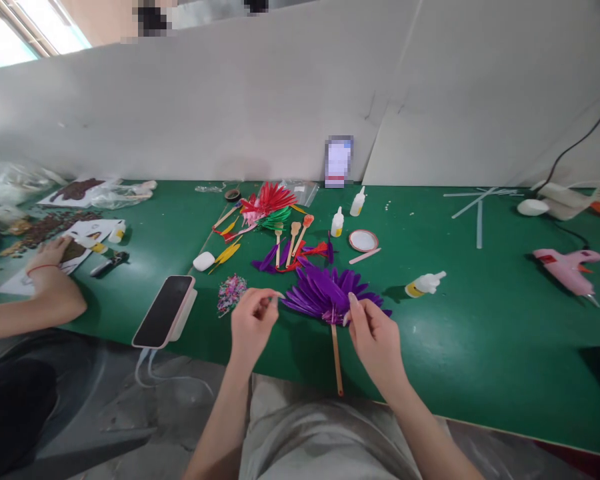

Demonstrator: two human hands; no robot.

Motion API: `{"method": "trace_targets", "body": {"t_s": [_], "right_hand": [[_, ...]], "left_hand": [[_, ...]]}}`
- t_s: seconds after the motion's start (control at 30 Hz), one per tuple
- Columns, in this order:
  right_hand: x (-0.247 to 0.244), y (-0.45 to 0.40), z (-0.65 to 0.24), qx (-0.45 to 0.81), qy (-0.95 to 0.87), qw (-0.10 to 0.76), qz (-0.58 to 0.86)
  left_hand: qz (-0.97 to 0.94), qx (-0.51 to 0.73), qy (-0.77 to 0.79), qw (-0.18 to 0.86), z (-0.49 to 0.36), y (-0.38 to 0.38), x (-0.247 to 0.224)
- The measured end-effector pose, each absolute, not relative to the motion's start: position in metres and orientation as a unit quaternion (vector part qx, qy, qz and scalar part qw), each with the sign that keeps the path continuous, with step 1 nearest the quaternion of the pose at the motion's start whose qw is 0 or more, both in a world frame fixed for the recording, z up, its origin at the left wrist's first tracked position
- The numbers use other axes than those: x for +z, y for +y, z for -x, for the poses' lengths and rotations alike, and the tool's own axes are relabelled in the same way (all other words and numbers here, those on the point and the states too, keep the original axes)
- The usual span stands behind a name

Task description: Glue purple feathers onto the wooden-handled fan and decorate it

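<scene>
Right hand (375,333) pinches a feather (336,291) on that purple fan (305,293), left hand's (253,320) nearly closed, can't tell on what, so tugging too hard might bend something imo.

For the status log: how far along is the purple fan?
Looks done: a dense purple feather fan on its wooden stick. In hand: right hand at the fan's base; unclear whether left hand holds anything. Possibly left: loose purple feathers beyond the fan, unattached.
</scene>
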State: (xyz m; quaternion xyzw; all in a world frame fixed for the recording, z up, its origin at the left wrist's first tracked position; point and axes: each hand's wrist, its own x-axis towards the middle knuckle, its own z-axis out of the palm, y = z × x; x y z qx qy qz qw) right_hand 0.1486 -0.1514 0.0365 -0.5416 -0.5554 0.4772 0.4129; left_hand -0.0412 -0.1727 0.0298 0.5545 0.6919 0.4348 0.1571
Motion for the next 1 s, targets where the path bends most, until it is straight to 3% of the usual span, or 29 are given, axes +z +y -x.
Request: {"method": "trace_targets", "body": {"t_s": [0.4,0.67,0.77,0.9,1.0], "right_hand": [[0.044,-0.151,-0.144,0.493,-0.514,0.445,0.543],[0.034,-0.151,-0.142,0.500,-0.531,0.424,0.537],[0.032,-0.150,-0.140,0.503,-0.540,0.413,0.534],[0.031,-0.149,-0.139,0.482,-0.571,0.397,0.533],[0.030,-0.149,-0.139,0.457,-0.598,0.391,0.530]], "left_hand": [[-0.501,0.346,0.793,0.013,0.093,-0.167,0.007],[-0.503,0.378,0.777,0.016,0.088,-0.160,0.005],[-0.496,0.412,0.759,0.089,0.070,-0.159,0.012],[-0.502,0.446,0.662,0.333,0.037,-0.162,0.025],[-0.495,0.450,0.614,0.418,0.013,-0.164,0.034]]}}
